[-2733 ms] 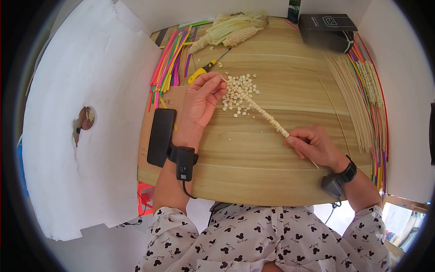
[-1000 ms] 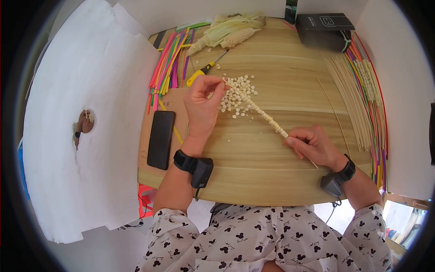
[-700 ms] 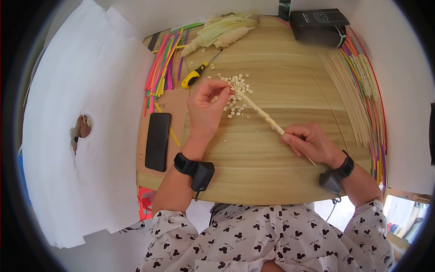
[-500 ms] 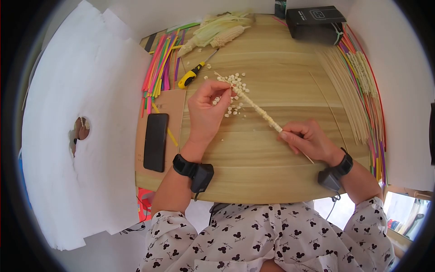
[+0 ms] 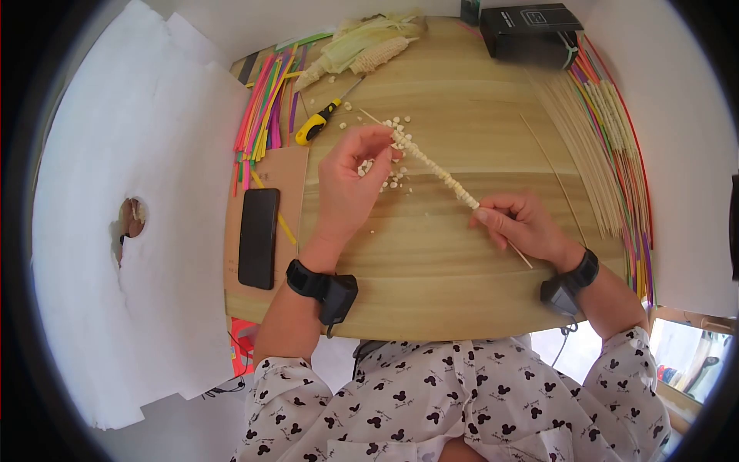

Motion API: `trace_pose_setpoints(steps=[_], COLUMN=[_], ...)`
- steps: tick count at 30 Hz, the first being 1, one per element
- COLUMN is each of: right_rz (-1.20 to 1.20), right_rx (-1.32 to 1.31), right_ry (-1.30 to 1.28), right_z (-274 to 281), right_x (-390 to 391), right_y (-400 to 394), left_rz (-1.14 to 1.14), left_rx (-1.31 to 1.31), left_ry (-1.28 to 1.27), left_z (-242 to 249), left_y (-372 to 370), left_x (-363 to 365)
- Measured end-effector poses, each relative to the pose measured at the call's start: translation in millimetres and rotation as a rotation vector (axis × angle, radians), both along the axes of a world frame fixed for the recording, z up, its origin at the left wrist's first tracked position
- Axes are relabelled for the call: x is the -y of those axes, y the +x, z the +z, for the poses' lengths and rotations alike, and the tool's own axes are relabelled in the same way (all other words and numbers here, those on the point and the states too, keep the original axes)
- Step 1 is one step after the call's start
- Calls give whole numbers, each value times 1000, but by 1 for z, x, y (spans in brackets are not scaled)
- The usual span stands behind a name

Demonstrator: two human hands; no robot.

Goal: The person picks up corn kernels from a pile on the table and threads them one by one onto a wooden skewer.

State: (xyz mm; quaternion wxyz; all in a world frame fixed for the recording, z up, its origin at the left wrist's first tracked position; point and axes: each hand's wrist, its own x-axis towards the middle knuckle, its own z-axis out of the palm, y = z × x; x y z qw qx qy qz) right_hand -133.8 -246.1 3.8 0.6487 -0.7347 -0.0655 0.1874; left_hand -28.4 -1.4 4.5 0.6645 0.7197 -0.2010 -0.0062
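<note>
A thin wooden skewer (image 5: 520, 255) runs diagonally above the table, with a row of pale corn kernels (image 5: 436, 169) threaded along its middle. My right hand (image 5: 523, 225) pinches it near the lower end of the row, and bare stick sticks out below. At the upper end of the row is my left hand (image 5: 356, 181), thumb and fingers bent close to the kernels; whether a kernel is between the fingertips is hidden. The skewer's upper tip shows beyond that hand. Loose kernels (image 5: 394, 179) lie on the table behind and beside my left fingers.
Left: colored strips (image 5: 264, 104), a yellow screwdriver (image 5: 317, 125), a black phone (image 5: 259, 239) on cardboard (image 5: 295, 171). Back: corn cobs with husk (image 5: 381, 55), a black box (image 5: 531, 35). Right: bare skewers (image 5: 581, 154), a single skewer (image 5: 553, 169), kernel-filled skewers (image 5: 610, 115) on colored strips.
The view has shifted slightly. My left fingers have shifted a little at the upper end of the kernel row, and my right hand still grips the skewer.
</note>
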Motion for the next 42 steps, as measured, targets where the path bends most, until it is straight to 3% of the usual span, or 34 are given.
trace_pose_setpoints(steps=[5,7,8,13,23,26,28,31,42], right_rz=[-55,-77,-79,-73,-55,-39,-31,-45,-33], right_rx=[-6,-12,-15,-30,-11,12,18,12,-3], right_ry=[59,73,74,80,50,10,23,38,53], right_z=[-1,0,0,1,2,3,2,1,0], right_x=[2,2,2,0,0,2,1,-1,0], right_y=[1,2,2,2,1,1,1,0,-1], left_rz=[54,107,104,-39,21,70,133,156,-36], left_rx=[55,54,51,462,584,435,139,52,299], left_ry=[118,355,355,740,779,658,520,479,708], left_z=[-1,4,2,-3,-4,-6,-1,-4,8], left_y=[7,5,5,4,-2,4,7,15,11], left_x=[-9,-12,-11,-8,0,-6,-11,-20,-20])
